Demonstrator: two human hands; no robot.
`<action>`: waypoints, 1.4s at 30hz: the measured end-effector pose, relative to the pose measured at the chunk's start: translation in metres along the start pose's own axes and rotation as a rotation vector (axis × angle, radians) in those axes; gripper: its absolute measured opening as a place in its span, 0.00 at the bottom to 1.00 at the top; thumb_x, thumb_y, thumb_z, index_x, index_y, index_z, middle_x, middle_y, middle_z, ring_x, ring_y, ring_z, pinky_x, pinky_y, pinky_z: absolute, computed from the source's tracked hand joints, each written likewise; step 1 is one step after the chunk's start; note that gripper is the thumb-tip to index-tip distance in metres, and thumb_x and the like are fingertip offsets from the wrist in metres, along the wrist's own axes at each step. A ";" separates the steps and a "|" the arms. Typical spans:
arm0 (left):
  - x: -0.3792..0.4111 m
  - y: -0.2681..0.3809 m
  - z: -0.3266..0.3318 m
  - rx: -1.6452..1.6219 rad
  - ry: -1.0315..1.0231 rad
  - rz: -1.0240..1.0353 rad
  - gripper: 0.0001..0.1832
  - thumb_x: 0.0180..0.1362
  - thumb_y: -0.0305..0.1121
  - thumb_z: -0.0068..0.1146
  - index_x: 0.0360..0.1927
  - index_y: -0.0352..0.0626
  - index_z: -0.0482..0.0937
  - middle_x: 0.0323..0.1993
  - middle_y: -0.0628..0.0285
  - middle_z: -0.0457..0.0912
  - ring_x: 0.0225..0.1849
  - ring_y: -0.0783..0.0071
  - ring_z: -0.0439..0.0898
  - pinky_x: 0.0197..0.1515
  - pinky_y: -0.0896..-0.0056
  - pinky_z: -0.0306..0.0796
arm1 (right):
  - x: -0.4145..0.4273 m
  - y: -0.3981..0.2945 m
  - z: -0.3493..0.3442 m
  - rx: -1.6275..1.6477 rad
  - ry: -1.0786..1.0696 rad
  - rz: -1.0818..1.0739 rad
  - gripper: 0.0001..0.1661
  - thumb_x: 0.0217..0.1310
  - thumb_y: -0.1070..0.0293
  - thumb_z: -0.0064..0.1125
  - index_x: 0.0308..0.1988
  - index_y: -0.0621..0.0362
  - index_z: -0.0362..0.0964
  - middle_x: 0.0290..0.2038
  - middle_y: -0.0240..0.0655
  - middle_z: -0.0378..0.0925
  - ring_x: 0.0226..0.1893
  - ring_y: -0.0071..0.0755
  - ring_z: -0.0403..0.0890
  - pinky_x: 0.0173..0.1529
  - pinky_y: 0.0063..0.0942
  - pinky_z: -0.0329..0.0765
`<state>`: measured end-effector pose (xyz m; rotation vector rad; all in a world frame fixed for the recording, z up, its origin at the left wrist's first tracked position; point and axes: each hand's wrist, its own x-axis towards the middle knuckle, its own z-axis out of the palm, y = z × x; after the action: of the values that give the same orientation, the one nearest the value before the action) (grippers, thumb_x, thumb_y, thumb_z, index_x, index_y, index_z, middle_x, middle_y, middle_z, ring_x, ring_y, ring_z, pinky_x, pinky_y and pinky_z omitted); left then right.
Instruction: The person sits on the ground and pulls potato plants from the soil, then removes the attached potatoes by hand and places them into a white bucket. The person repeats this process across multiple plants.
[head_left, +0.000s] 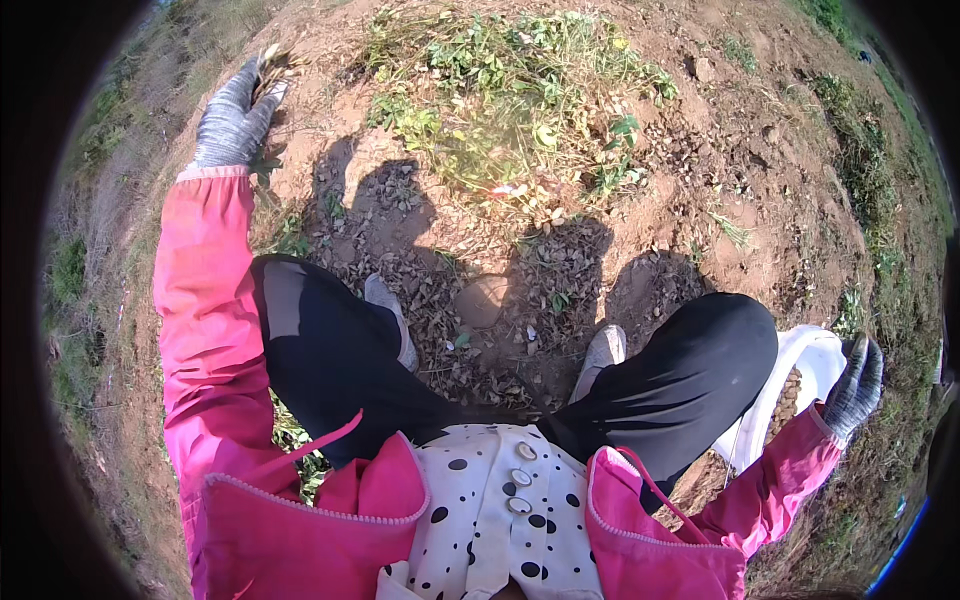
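My left hand (234, 120), in a grey knitted glove, is stretched out at the upper left, closed around a small bunch of dry plant stalks (276, 71). At the right, my right hand (855, 386), gloved in grey too, hangs over the outer rim of a white bucket (810, 345). Brown peanut-like pods (785, 401) lie inside the bucket, partly hidden by my sleeve. Whether that hand holds anything cannot be told. In front of me lies a heap of uprooted green and yellowing leafy plants (510, 97).
My bent knees frame a patch of soil with dry leaves and a round stone or clod (482, 300). Loose pods lie by the plant heap. Low weeds (862, 150) grow along the right, and dry brush (105, 180) stands at the far left.
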<state>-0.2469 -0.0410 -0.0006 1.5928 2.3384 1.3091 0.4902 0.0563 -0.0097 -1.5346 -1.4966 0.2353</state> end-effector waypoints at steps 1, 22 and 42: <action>-0.015 0.000 -0.029 -0.107 0.068 -0.227 0.25 0.54 0.27 0.52 0.56 0.39 0.63 0.45 0.57 0.75 0.38 0.76 0.76 0.39 0.77 0.71 | 0.002 -0.016 0.015 0.013 -0.048 -0.074 0.08 0.59 0.72 0.50 0.37 0.63 0.73 0.27 0.31 0.75 0.30 0.22 0.74 0.38 0.19 0.71; 0.015 0.087 0.230 0.730 -0.951 0.689 0.35 0.43 0.37 0.56 0.58 0.47 0.60 0.56 0.52 0.64 0.58 0.56 0.61 0.60 0.65 0.55 | -0.021 -0.135 0.250 -0.265 -0.948 -0.773 0.09 0.53 0.61 0.52 0.31 0.54 0.72 0.21 0.40 0.73 0.25 0.44 0.76 0.30 0.36 0.72; 0.038 0.101 0.160 -0.599 -0.830 -0.067 0.18 0.53 0.33 0.55 0.45 0.33 0.73 0.37 0.62 0.78 0.42 0.77 0.74 0.47 0.78 0.66 | -0.005 -0.142 0.253 -0.344 -1.164 -0.331 0.22 0.53 0.52 0.50 0.41 0.58 0.69 0.34 0.46 0.75 0.38 0.46 0.76 0.43 0.38 0.70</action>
<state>-0.1169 0.1001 -0.0232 1.4334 1.3363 0.9253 0.2162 0.1447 -0.0465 -1.4033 -2.7802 0.7962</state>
